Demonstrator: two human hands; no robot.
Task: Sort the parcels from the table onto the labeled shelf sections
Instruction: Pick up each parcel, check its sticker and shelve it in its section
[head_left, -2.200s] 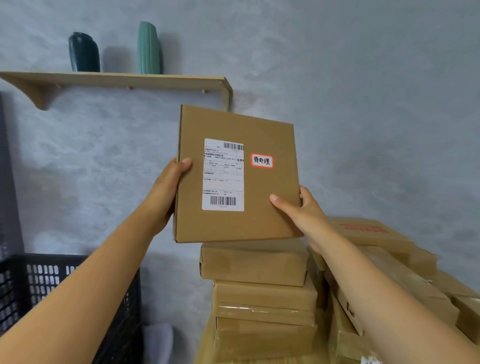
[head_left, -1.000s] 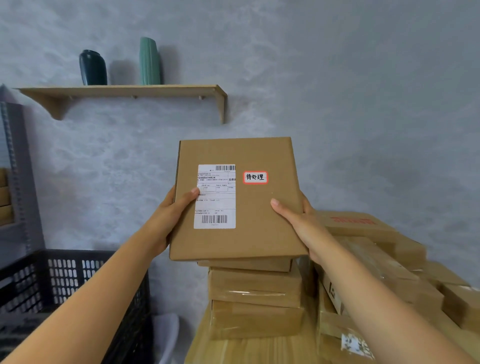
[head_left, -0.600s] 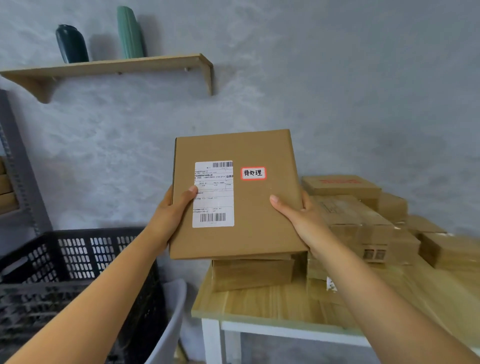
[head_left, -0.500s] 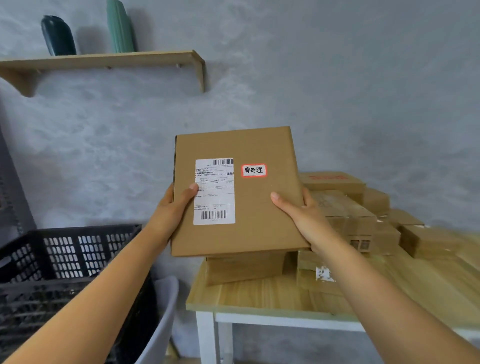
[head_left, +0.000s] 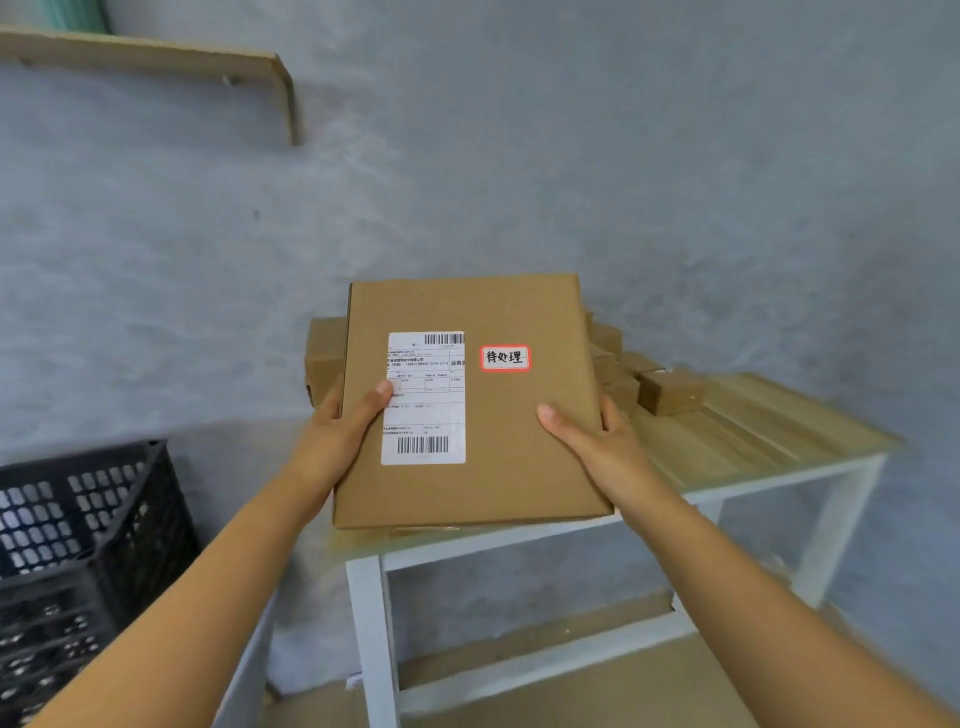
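Cardboard brown and flat, the parcel (head_left: 514, 447) sits in mid-air between both hands, its broad face turned up toward the camera and its far edge tilted slightly away. A white shipping label (head_left: 424, 398) with barcodes at its top and bottom covers the left half of that face, and to its right a small red-bordered sticker (head_left: 505, 358) carries handwritten characters. The left hand (head_left: 347, 427) grasps the parcel's left edge — thumb laid across the top and overlapping the label's left margin, fingers hidden beneath. The right hand (head_left: 592, 446) grasps the right edge in the same way, thumb on top pointing inward, the other fingers wrapped around the side. Beyond and below the parcel stands a table (head_left: 753, 436) with a light wooden top and white legs; the parcel is held above its near left corner, not resting on it. On the far part of the tabletop lie more cardboard boxes (head_left: 670, 395), some hidden behind the held parcel, one peeking out at its left. To the left, near the floor, a black perforated crate (head_left: 88, 525) stands — apart from the table. High on the grey wall at upper left a wooden shelf (head_left: 156, 57) juts out.
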